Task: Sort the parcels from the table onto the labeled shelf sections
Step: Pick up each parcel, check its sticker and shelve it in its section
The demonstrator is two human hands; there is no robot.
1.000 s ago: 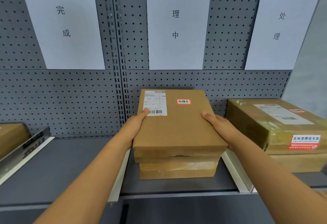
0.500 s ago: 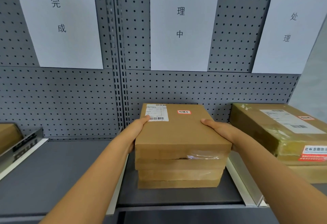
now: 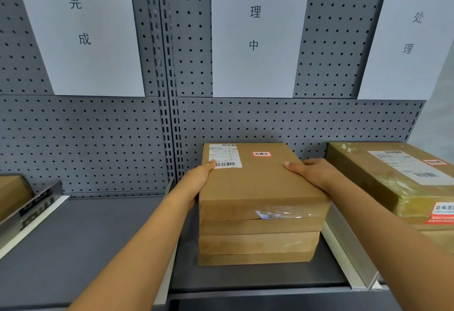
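Where the shelf (image 3: 73, 249) begins at the far left, I see the corner of a brown parcel (image 3: 11, 195) behind a metal divider (image 3: 36, 208), under a white sheet reading 完成 (image 3: 81, 30) on the grey pegboard (image 3: 98, 143). Moving right, that section's floor is bare grey metal up to the next divider (image 3: 168, 185). My left hand (image 3: 199, 178) grips the left edge of the top parcel (image 3: 255, 178), thumb curled onto its lid beside the white shipping label (image 3: 224, 156), fingers hidden down the side. That parcel lies flat on a stack of parcels (image 3: 258, 244) in the middle section, beneath the sheet reading 处理中 (image 3: 254, 30); a small red-edged sticker (image 3: 261, 154) sits near its back edge, and clear tape glints on its front face. My right hand (image 3: 312, 173) holds the opposite edge, thumb laid on the lid, fingers wrapped round the right side. Beyond a slanted metal divider (image 3: 348, 249), a larger tape-wrapped parcel (image 3: 393, 180) lies on another box in the right section, under the sheet reading 待处理 (image 3: 415, 28).
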